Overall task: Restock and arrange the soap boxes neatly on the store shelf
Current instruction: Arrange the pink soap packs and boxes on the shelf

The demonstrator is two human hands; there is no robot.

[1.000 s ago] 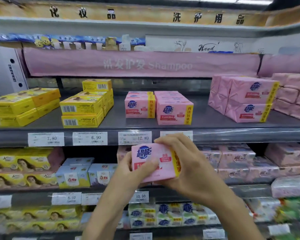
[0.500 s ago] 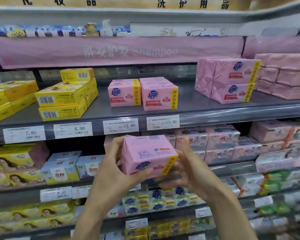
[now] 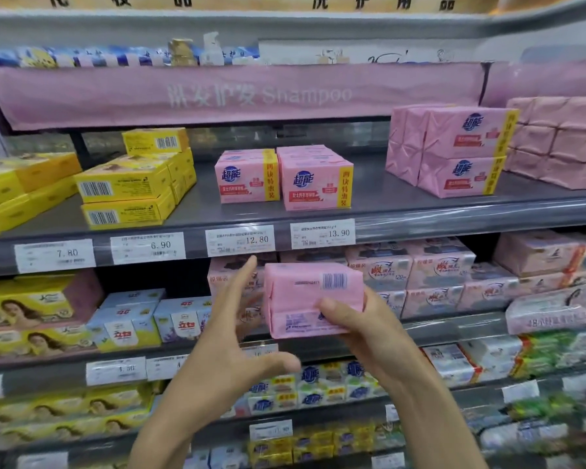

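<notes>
Now right hand (image 3: 369,336) clamps the pack (image 3: 301,296) barcode-out; left hand (image 3: 230,343) hovers spread beside it, probably to flip it.

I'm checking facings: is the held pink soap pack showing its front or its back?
Back: the pink soap pack shows its barcode and small print to the camera; the right hand grips it.

**HAND POSITIONS**

Both forearms rise from the lower edge of view, converging upward. The right hand (image 3: 372,336) grips the pink soap pack (image 3: 305,292) from its right side, thumb pressed on the near face. The left hand (image 3: 230,340) is spread beside the pack's left edge, fingers straight and pointing up, thumb extended below the pack, clear of it.
</notes>
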